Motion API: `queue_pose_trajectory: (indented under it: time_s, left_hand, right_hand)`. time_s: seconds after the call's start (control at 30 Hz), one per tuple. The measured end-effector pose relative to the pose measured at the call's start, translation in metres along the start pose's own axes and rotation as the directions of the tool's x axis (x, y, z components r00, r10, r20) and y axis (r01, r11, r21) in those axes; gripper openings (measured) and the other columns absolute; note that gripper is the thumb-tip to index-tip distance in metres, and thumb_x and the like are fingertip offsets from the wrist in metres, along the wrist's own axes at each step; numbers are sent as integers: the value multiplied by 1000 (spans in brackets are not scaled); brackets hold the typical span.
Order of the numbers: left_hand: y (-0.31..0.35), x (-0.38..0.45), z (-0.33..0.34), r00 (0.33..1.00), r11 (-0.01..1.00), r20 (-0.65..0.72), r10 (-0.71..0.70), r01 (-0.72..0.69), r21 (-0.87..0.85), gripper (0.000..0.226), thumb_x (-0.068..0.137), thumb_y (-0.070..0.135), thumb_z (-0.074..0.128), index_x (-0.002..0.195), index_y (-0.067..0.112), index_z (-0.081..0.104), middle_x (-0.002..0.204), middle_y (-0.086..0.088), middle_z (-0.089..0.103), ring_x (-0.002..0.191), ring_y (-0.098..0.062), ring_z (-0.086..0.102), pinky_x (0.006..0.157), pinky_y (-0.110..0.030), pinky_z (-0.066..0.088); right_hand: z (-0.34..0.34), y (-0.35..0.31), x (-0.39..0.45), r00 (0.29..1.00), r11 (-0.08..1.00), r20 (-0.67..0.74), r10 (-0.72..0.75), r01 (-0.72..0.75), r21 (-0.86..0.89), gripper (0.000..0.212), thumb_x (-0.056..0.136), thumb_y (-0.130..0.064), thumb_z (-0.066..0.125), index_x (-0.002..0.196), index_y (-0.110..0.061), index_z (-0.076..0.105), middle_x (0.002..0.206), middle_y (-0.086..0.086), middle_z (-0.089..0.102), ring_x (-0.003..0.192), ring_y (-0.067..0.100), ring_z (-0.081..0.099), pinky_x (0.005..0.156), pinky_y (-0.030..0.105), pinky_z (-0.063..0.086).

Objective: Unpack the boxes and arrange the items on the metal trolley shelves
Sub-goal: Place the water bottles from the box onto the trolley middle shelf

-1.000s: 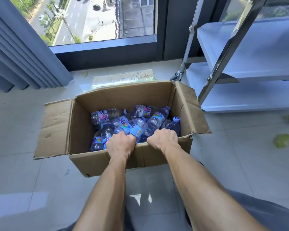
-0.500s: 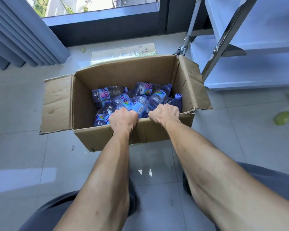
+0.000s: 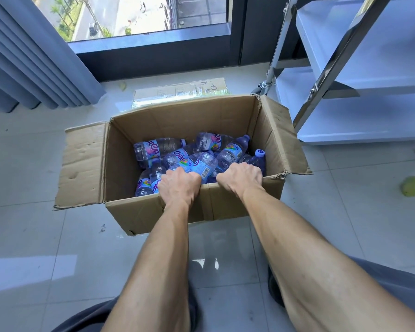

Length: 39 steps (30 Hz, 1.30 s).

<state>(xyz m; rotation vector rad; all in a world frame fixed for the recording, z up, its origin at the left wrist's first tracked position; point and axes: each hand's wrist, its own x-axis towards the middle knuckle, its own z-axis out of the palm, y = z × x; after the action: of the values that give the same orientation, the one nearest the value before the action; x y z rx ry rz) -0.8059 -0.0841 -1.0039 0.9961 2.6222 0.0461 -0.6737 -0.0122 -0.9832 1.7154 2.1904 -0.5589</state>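
Tiled floor (image 3: 34,236), window side. Left hand (image 3: 179,188) and right hand (image 3: 240,179), fingers curled over near wall of box (image 3: 153,212), unchanged this past second. Bottles (image 3: 201,159) still inside, unpacking not begun. Trolley (image 3: 369,121) beyond, right.

Brown cardboard box (image 3: 225,116); purple-tinted bottles (image 3: 228,153), multicoloured labels; white trolley shelves (image 3: 369,121).

One head-worn camera looks steeply down and forward, close above the box (image 3: 189,121). The trolley (image 3: 359,75) sits at two o'clock.
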Motion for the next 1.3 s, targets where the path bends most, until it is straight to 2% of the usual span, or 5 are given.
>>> queue_pose_trajectory:
  time_s: [0.43, 0.53, 0.73, 0.93, 1.3]
  left_hand:
    - [5, 9, -9, 978, 998, 210, 0, -12, 57, 33, 86, 41, 41, 100, 16, 59, 112, -7, 63, 91, -26, 56, 77, -34, 38]
    - [1, 25, 9, 620, 985, 775, -118, -27, 172, 58, 80, 51, 50, 126, 18, 59, 131, -2, 60, 107, -22, 62, 95, -36, 44]
    - [4, 51, 43, 905, 992, 423, -32, -22, 122, 55, 81, 43, 63, 127, 13, 55, 126, -8, 60, 114, -28, 58, 99, -40, 48]
    - [5, 65, 58, 932, 999, 359, -36, 23, 39, 94, 67, 52, 85, 134, 8, 36, 130, -13, 56, 121, -33, 55, 98, -42, 48]
    - [8, 43, 52, 973, 991, 217, -79, 101, -91, 85, 71, 60, 69, 132, 8, 42, 119, -12, 62, 113, -33, 59, 83, -34, 42]
  right_hand:
    - [-8, -5, 6, 989, 999, 139, 48, -45, -25, 49, 82, -43, 44, 117, -15, 63, 124, 12, 62, 110, 30, 58, 83, 36, 39]
    - [-1, -3, 10, 917, 992, 387, 91, -49, -117, 55, 83, -44, 48, 132, -20, 55, 140, 8, 52, 125, 29, 52, 103, 43, 40]
    - [38, -9, 58, 985, 982, 108, 137, -149, 116, 64, 85, -31, 65, 141, -11, 42, 144, 18, 39, 131, 35, 41, 101, 48, 44]
    - [62, -5, 104, 950, 968, -242, 198, -229, -105, 54, 94, -16, 49, 146, -9, 36, 158, 28, 7, 144, 39, 17, 112, 49, 20]
    - [62, 7, 97, 990, 744, -24, 139, -120, -657, 47, 87, -31, 60, 132, -16, 55, 129, 20, 50, 110, 44, 34, 92, 57, 26]
